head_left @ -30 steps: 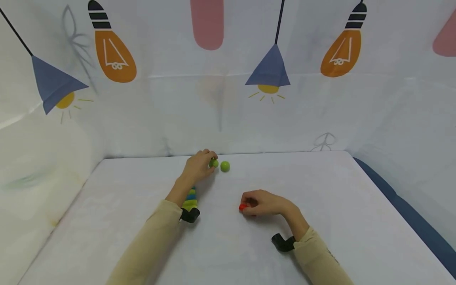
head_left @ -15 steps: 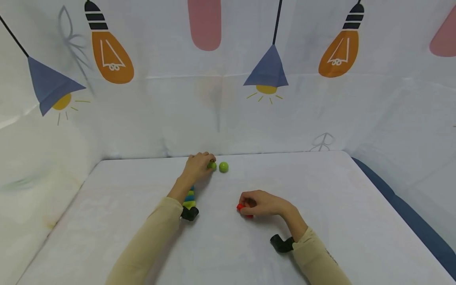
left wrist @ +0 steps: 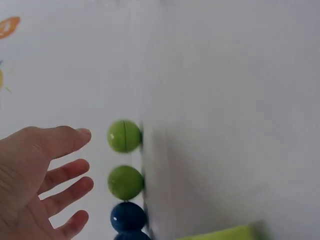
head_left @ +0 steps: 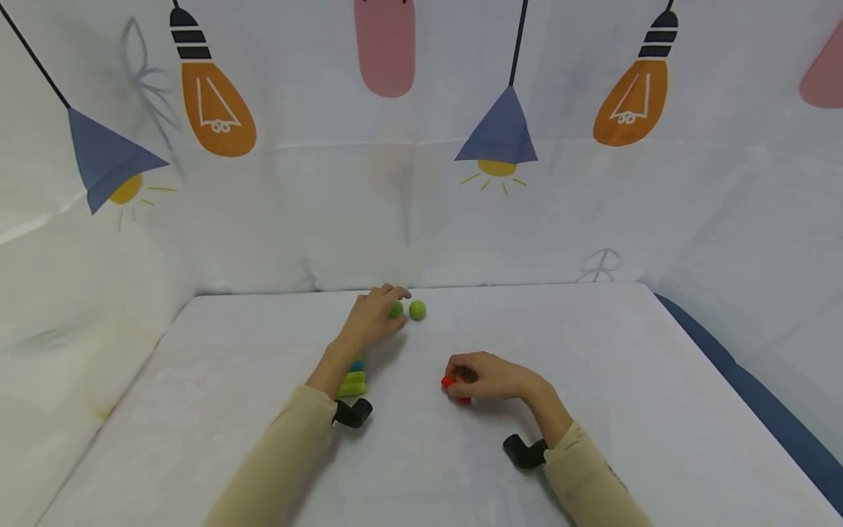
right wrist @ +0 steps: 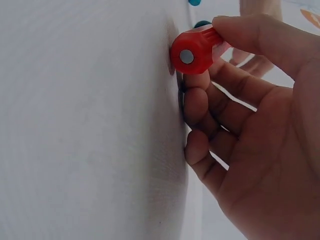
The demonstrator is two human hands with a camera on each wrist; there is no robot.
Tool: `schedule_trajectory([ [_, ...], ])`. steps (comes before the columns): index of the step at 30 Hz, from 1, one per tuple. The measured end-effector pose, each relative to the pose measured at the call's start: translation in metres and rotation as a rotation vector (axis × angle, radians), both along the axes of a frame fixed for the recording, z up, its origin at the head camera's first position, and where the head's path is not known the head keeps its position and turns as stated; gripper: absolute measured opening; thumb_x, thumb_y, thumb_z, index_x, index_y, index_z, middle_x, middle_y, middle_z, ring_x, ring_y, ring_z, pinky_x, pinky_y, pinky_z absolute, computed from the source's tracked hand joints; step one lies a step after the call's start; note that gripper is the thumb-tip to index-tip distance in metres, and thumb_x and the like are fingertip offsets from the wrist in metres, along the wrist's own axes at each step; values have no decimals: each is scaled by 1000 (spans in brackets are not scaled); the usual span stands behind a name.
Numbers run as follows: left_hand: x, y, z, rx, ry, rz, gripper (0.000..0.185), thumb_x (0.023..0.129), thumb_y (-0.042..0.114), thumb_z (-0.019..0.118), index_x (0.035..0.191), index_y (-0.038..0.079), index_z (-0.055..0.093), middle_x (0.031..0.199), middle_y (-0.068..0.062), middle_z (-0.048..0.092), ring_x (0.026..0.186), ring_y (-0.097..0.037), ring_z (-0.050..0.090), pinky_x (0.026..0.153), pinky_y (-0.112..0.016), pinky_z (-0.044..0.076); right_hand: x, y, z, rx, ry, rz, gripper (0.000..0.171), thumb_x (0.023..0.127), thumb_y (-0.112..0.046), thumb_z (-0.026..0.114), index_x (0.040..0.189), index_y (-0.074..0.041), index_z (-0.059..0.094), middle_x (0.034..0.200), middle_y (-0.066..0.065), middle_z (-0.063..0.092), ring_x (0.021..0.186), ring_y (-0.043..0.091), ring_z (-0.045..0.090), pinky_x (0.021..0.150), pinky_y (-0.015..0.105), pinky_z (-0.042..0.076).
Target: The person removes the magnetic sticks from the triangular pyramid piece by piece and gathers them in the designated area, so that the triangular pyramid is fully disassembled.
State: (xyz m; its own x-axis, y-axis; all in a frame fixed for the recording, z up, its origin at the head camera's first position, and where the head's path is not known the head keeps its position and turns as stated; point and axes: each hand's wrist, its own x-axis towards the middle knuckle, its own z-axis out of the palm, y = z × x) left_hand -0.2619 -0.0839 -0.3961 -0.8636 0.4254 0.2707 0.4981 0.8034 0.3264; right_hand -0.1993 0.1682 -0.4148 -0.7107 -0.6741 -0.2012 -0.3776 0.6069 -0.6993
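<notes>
green balls: two small green balls, near one (head_left: 396, 309) and far one (head_left: 417, 310), side by side on the white tabletop (head_left: 593, 380) close to its back edge; the wrist view shows them (left wrist: 125, 182) (left wrist: 124, 135) in a row with a dark blue ball (left wrist: 128, 216) next in line.
left hand: left hand (head_left: 373, 319) lies over the table beside the near green ball, fingers (left wrist: 65, 174) straight and spread, holding nothing; fingertips just beside the ball, contact cannot be told.
red piece: a small red peg-like piece (right wrist: 194, 50) with a pale round dot on its end, low over the tabletop, nearer the person than the green balls and well apart from them.
right hand: right hand (head_left: 490, 376) pinches the red piece (head_left: 448, 382) between thumb and forefinger, other fingers curled under, knuckles on the cloth.
striped stack: a green, yellow and blue stack (head_left: 352, 378) on the table, partly hidden under the left forearm.
wrist mounts: black mount at each wrist, left (head_left: 353, 413), right (head_left: 525, 450).
sleeves: beige, both arms.
backdrop: white cloth wall with printed orange bulbs (head_left: 218, 110) and blue lamps (head_left: 497, 132).
</notes>
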Motion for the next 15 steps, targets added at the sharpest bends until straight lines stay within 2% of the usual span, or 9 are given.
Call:
schedule_trajectory([
  [4,24,5,4,131,-53,-84,37,89,21,66,122,10,58,119,-8,61,106,-25,60,88,-45,48,-2,4,0,-43,12,-20,12,89,-30,63,98,-23,59,81,-7,62,76,9,56,69,25,48],
  [7,42,6,5,207,-91,-122,34,90,22,64,121,11,58,116,-5,63,104,-21,61,85,-38,50,-3,7,2,-72,34,-45,11,88,-24,63,97,-21,58,83,-6,63,79,12,58,70,26,50],
  [10,57,4,4,255,-139,-147,33,90,22,64,121,15,57,116,-1,63,104,-18,60,87,-38,50,-3,9,3,-102,92,-63,15,86,-17,63,98,-22,57,84,-6,61,81,13,57,72,28,49],
  [15,73,0,2,285,-222,-221,34,89,21,65,122,14,56,115,-6,63,102,-23,60,89,-43,49,-1,6,6,-220,207,-94,22,84,-12,65,100,-24,57,90,-9,64,85,12,58,81,41,47],
])
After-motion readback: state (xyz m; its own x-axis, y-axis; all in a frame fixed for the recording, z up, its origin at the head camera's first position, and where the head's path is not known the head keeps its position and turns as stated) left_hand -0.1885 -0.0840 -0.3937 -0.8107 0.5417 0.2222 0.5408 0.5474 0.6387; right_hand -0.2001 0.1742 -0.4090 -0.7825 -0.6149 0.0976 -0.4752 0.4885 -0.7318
